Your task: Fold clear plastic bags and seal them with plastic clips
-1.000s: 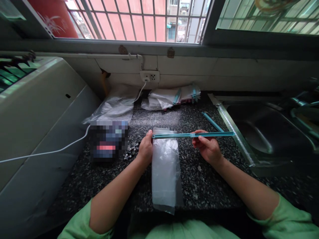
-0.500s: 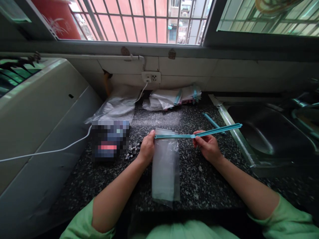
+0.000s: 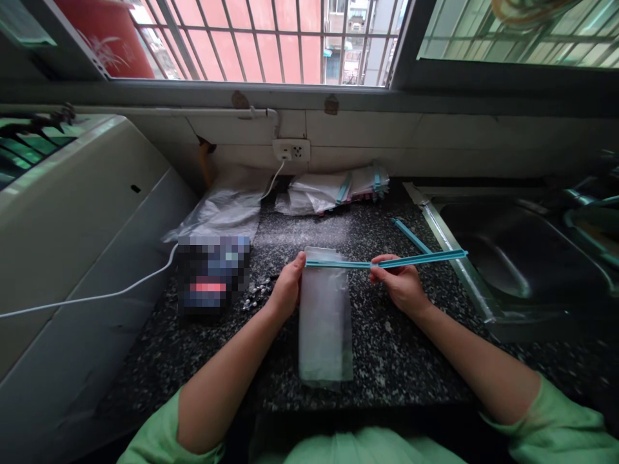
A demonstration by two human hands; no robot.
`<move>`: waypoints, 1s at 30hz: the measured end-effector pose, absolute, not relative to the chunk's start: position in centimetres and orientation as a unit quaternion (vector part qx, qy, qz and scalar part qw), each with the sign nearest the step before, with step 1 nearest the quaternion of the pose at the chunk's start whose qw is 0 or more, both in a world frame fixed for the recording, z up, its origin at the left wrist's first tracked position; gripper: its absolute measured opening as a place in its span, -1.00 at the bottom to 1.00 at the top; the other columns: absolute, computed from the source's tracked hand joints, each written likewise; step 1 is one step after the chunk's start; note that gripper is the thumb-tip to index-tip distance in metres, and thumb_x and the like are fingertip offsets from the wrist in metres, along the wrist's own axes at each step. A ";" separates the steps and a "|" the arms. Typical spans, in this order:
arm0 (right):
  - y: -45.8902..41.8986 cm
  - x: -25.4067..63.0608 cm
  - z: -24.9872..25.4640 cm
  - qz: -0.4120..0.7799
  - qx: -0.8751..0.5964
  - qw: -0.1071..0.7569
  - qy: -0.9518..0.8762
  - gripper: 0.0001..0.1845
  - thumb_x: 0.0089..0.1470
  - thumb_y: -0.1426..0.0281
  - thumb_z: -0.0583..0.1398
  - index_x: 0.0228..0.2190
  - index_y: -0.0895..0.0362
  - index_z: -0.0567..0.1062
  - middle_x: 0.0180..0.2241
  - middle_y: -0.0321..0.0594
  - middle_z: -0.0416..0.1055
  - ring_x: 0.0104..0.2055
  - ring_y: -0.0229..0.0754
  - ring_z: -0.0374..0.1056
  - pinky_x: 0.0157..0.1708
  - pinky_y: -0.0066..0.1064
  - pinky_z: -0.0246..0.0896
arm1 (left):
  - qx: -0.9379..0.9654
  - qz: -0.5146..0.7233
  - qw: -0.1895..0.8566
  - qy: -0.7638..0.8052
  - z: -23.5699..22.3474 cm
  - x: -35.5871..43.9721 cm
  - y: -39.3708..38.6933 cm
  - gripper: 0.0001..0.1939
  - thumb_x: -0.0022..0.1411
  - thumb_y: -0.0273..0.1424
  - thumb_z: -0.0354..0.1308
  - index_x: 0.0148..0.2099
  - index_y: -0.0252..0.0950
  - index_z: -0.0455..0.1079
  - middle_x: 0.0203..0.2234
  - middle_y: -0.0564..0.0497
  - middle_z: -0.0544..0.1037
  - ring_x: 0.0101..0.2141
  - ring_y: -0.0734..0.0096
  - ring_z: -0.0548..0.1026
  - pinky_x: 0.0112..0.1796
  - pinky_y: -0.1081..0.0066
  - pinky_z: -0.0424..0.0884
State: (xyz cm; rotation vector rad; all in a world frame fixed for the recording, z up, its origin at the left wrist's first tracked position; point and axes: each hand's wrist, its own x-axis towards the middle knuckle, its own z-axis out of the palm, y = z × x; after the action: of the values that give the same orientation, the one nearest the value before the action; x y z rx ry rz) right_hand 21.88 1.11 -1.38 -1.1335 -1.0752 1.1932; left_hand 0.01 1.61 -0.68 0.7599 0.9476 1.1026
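A long blue bag sealing clip (image 3: pixel 420 259) lies unfolded across the upper part of a clear plastic bag (image 3: pixel 325 328). My left hand (image 3: pixel 287 283) is closed at the clip's left end and the bag's upper left edge. My right hand (image 3: pixel 399 282) pinches the clip near its middle joint, right of the bag. The clip's right arm slants slightly upward towards the sink. The bag hangs or lies flat below the clip, its lower end near the counter's front edge. Behind the right hand a second blue clip (image 3: pixel 410 234) rests on the counter.
Folded plastic bags with blue clips (image 3: pixel 333 190) lie by the wall. A loose plastic bag (image 3: pixel 222 206) and a blurred-out dark object (image 3: pixel 213 274) are on the left, with small shiny pieces (image 3: pixel 258 293) beside it. A white cable (image 3: pixel 91 299) crosses left. The sink (image 3: pixel 498 245) is right.
The clip's right arm has tilted down a little, becoming closer to straight. The bag and left hand have shifted slightly right; the right hand has moved slightly left.
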 end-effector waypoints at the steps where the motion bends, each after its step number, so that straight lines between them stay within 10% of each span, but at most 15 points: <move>1: 1.1 21.9 -1.4 0.503 -0.480 0.560 -0.450 -0.74 -0.28 0.30 0.35 -0.47 0.11 0.47 -0.62 -0.37 0.41 -0.60 -0.30 0.35 -0.54 -0.44 0.33 | 0.339 0.488 0.679 0.430 -0.6 0.1 1.5 -0.58 -0.12 -0.04 0.18 -0.47 -0.35 0.38 -0.69 0.07 0.41 -0.60 0.46 0.34 -0.54 0.48 0.21; 9: 1.3 22.0 -0.9 0.461 -0.461 0.613 -0.447 -0.76 -0.27 0.33 0.34 -0.47 0.13 0.46 -0.66 -0.40 0.40 -0.62 -0.35 0.33 -0.57 -0.51 0.29 | 0.362 0.410 0.687 0.479 0.4 0.4 1.3 -0.80 -0.25 -0.37 0.21 -0.47 -0.34 0.39 -0.65 0.14 0.43 -0.63 0.57 0.29 -0.55 0.55 0.16; 30: -0.5 21.1 -0.5 0.400 -0.497 0.543 -0.546 -0.75 -0.18 0.23 0.30 -0.44 0.09 0.42 -0.61 -0.36 0.42 -0.57 -0.28 0.37 -0.51 -0.42 0.36 | 0.302 0.388 0.744 0.452 0.5 1.0 0.3 -0.60 -0.33 -0.21 0.37 -0.46 -0.40 0.41 -0.65 0.07 0.44 -0.66 0.57 0.33 -0.58 0.54 0.19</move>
State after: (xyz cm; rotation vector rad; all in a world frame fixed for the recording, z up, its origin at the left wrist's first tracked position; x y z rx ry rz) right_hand 21.10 -0.47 -0.53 -1.1808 -1.2966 0.9498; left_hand 1.02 0.26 0.46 0.6620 0.9912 0.8510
